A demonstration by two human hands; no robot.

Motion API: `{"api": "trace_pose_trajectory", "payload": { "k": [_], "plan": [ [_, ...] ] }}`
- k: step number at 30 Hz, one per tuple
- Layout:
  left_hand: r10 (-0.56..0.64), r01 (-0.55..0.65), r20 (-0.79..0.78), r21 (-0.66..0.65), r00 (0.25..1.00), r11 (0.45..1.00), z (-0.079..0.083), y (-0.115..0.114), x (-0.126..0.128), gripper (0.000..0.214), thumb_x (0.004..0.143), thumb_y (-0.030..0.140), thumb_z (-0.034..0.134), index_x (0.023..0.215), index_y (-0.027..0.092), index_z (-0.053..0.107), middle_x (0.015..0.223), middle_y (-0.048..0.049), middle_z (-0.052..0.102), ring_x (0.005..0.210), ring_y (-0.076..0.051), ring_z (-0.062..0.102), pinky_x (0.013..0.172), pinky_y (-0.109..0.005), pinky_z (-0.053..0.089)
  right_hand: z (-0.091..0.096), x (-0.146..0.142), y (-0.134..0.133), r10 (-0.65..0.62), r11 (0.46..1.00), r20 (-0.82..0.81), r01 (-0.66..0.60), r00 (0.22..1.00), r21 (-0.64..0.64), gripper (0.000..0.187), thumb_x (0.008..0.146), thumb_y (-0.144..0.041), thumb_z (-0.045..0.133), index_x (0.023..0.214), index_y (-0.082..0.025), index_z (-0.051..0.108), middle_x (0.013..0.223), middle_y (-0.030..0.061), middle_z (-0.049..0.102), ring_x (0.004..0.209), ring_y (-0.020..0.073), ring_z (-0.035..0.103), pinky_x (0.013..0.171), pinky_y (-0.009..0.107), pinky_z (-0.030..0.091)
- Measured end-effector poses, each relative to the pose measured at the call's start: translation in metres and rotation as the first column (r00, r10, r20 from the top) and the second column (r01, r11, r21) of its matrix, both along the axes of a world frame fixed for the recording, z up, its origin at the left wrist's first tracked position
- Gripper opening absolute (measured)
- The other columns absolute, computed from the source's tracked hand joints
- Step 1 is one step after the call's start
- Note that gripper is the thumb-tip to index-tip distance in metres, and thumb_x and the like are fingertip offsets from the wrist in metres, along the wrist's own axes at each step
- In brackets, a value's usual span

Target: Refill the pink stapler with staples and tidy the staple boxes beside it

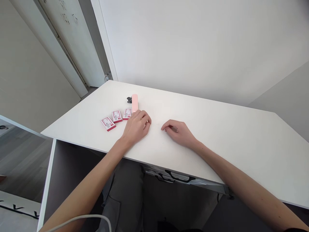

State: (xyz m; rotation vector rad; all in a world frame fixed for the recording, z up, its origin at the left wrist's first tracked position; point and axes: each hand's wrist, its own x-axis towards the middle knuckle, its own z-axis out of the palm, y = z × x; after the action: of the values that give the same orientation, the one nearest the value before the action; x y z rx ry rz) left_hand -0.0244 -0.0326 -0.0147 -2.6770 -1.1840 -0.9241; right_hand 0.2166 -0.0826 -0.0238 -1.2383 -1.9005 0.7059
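Beside three boxes (117,116), a clip (129,100) and a partly hidden pink case (135,102), both hands (136,126) (180,132) curl, grip unclear

We cannot see how far the pink object (135,102) runs behind the left hand (137,125) or read the boxes' (117,116) fine print, and the desk (224,135) leaves our view at right.

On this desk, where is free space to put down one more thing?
The widest patch lies between the right forearm and the wall; a smaller one, left of the three boxes. It is crowded by the left hand, where boxes, pink bar and clip sit close.
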Motion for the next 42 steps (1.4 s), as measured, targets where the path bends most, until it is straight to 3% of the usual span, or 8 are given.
{"api": "trace_pose_trajectory", "payload": {
  "k": [3, 6, 14, 18, 25, 33, 38, 42],
  "plan": [
    [0.09, -0.093, 0.038, 0.088, 0.995, 0.992, -0.003, 0.001, 0.001, 0.024, 0.094, 0.007, 0.051, 0.104, 0.021, 0.068, 0.127, -0.0146, 0.067, 0.122, -0.032, 0.059, 0.099, -0.049, 0.05, 0.0, 0.0, 0.0, 0.001, 1.0, -0.003, -0.001, 1.0, -0.003, 0.027, 0.095, -0.015, 0.051, 0.094, -0.028, 0.076, 0.099, 0.0007, 0.079, 0.087, 0.0199, 0.069, 0.076, 0.036, 0.051],
    [0.203, -0.209, 0.069, 0.084, 0.977, 0.974, -0.004, 0.001, 0.003, 0.029, 0.094, 0.01, 0.056, 0.118, 0.022, 0.066, 0.15, -0.0184, 0.052, 0.142, -0.039, 0.046, 0.109, -0.058, 0.045, 0.0, 0.0, 0.0, 0.002, 1.0, -0.001, -0.002, 1.0, -0.005, 0.027, 0.095, -0.015, 0.051, 0.094, -0.027, 0.075, 0.099, 0.0008, 0.079, 0.087, 0.0198, 0.069, 0.077, 0.035, 0.051],
    [0.338, -0.337, 0.079, -0.033, 0.938, 0.941, -0.004, 0.002, 0.006, 0.047, 0.093, 0.017, 0.06, 0.139, 0.023, 0.057, 0.171, -0.0207, 0.026, 0.16, -0.046, 0.022, 0.123, -0.07, 0.025, 0.002, 0.0, -0.001, -0.005, 1.0, -0.001, 0.005, 1.0, -0.011, 0.027, 0.095, -0.016, 0.051, 0.093, -0.027, 0.075, 0.099, 0.0011, 0.079, 0.087, 0.02, 0.069, 0.077, 0.036, 0.051],
    [0.378, -0.373, 0.062, -0.079, 0.924, 0.924, -0.007, 0.005, 0.005, 0.054, 0.095, 0.024, 0.058, 0.148, 0.024, 0.052, 0.171, -0.0214, 0.029, 0.161, -0.049, 0.018, 0.124, -0.075, 0.021, 0.003, 0.0, -0.001, -0.005, 1.0, -0.007, 0.005, 1.0, -0.012, 0.026, 0.095, -0.017, 0.051, 0.093, -0.027, 0.075, 0.099, 0.0016, 0.079, 0.088, 0.0206, 0.069, 0.078, 0.037, 0.052],
    [0.393, -0.389, 0.039, -0.081, 0.919, 0.918, -0.012, 0.006, 0.004, 0.051, 0.097, 0.031, 0.056, 0.148, 0.023, 0.055, 0.154, -0.0208, 0.052, 0.157, -0.047, 0.027, 0.125, -0.074, 0.023, 0.002, 0.0, -0.001, -0.008, 1.0, -0.001, 0.008, 1.0, -0.019, 0.026, 0.095, -0.019, 0.051, 0.093, -0.027, 0.075, 0.1, 0.0019, 0.079, 0.087, 0.0207, 0.069, 0.077, 0.037, 0.052],
    [0.29, -0.292, -0.027, -0.094, 0.957, 0.952, -0.009, 0.003, 0.004, 0.045, 0.103, 0.03, 0.048, 0.144, 0.018, 0.061, 0.147, -0.0212, 0.058, 0.152, -0.042, 0.036, 0.124, -0.065, 0.03, 0.003, 0.0, -0.001, -0.007, 1.0, 0.003, 0.007, 1.0, -0.015, 0.026, 0.095, -0.018, 0.051, 0.093, -0.027, 0.075, 0.1, 0.0015, 0.079, 0.087, 0.0208, 0.069, 0.077, 0.037, 0.052],
    [0.009, -0.015, -0.044, -0.14, 0.999, 0.99, -0.001, -0.002, 0.003, 0.057, 0.105, 0.044, 0.052, 0.158, 0.025, 0.049, 0.153, -0.0149, 0.059, 0.151, -0.037, 0.042, 0.124, -0.058, 0.034, 0.003, -0.001, -0.002, -0.008, 1.0, -0.025, 0.009, 1.0, 0.028, 0.026, 0.095, -0.018, 0.05, 0.095, -0.027, 0.074, 0.097, 0.0025, 0.077, 0.091, 0.0221, 0.07, 0.082, 0.039, 0.053],
    [-0.116, 0.112, -0.006, -0.232, 0.993, 0.966, 0.006, -0.006, 0.003, 0.067, 0.107, 0.054, 0.048, 0.166, 0.026, 0.035, 0.156, -0.0122, 0.059, 0.148, -0.033, 0.047, 0.122, -0.053, 0.038, 0.003, -0.002, -0.002, -0.142, 0.984, -0.107, 0.152, 0.984, 0.093, 0.022, 0.097, -0.022, 0.05, 0.095, -0.026, 0.071, 0.098, 0.0038, 0.076, 0.09, 0.0221, 0.069, 0.082, 0.039, 0.054]
  ]
}}
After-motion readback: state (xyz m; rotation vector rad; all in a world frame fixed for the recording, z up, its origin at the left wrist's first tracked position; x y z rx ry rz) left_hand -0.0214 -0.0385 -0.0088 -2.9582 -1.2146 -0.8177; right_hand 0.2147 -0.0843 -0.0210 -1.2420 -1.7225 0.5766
